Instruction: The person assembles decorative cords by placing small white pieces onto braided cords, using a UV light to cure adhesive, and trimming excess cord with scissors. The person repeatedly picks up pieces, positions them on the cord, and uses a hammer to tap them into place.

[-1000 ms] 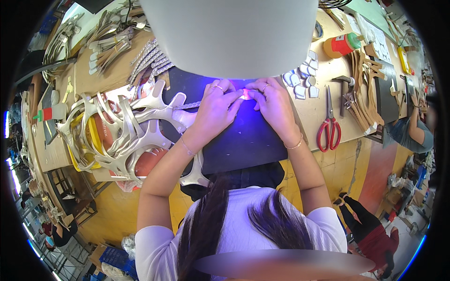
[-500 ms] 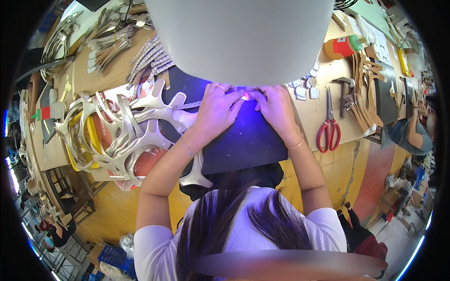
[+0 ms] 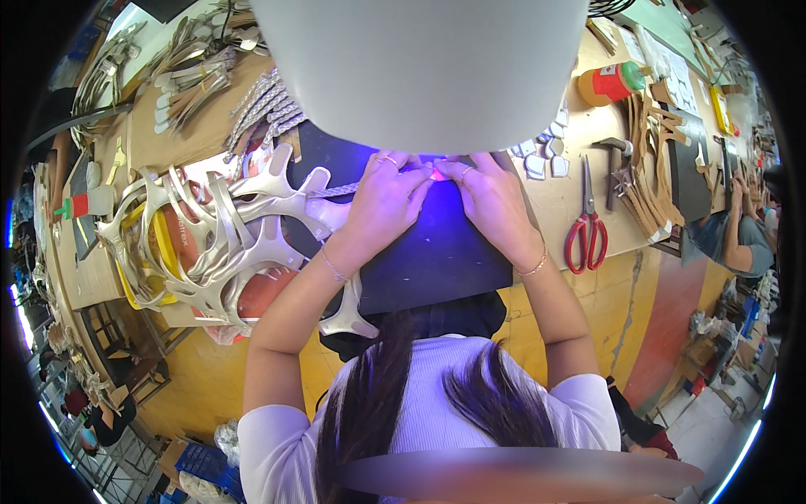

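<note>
Both my hands work close together over a dark board (image 3: 411, 277), under violet-blue light. My left hand (image 3: 388, 195) is closed, thumb and forefinger pinched together; a silver braided strap (image 3: 336, 191) runs into it from the left. Opposite it, my right hand (image 3: 494, 202) is closed too, its fingertips meeting the left ones at a small pinkish-lit spot. What lies between the fingertips is too small and washed out to name. Beside my left forearm is a pile of silver cut-out shoe-upper pieces (image 3: 264, 231), partly over a yellow-rimmed tray (image 3: 168, 244).
A large pale lamp hood (image 3: 428, 76) hangs over the far side of the board. To the right lie red-handled scissors (image 3: 587, 239), a hammer (image 3: 615, 168), small silver-grey pieces (image 3: 550, 151), tan straps (image 3: 646, 197) and an orange bottle (image 3: 611, 83). More braided straps (image 3: 269, 109) lie at far left.
My fingertips have shifted slightly, with the right forefinger now straighter toward the left hand. The pinkish spot has moved a little left. A person at the far right has moved their arms.
</note>
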Demonstrator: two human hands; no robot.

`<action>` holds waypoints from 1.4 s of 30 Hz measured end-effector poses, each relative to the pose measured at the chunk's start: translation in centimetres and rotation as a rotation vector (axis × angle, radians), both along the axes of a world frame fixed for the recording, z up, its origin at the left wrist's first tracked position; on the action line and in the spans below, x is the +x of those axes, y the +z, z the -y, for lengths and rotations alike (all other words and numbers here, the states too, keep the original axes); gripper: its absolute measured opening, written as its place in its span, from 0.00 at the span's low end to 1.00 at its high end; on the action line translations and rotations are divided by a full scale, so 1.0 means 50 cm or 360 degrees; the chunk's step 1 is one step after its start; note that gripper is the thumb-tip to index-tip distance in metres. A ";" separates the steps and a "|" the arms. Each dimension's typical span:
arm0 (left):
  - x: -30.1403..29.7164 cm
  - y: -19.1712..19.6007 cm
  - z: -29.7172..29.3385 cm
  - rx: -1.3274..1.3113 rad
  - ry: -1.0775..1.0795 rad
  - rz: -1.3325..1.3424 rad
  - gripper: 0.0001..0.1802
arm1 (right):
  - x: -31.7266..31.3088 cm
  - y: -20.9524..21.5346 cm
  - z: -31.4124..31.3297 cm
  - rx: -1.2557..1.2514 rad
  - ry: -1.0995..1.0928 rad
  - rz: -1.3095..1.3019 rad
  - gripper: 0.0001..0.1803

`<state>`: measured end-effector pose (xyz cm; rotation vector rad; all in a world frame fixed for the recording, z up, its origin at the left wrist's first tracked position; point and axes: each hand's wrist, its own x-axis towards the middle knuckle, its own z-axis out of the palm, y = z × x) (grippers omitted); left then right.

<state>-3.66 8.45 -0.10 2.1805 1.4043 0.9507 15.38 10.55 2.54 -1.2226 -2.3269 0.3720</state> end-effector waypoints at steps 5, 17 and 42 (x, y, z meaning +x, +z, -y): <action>0.000 0.000 0.001 0.0011 0.0029 0.0052 0.08 | -0.016 0.031 0.012 -0.0228 0.0040 0.0535 0.13; 0.001 0.008 0.000 -0.0021 0.0003 -0.0042 0.06 | 0.031 0.001 -0.074 -0.0105 -0.0474 0.0173 0.22; 0.000 -0.004 -0.003 0.0016 0.0015 0.0062 0.09 | 0.001 0.091 0.029 -0.0120 -0.0234 0.0357 0.19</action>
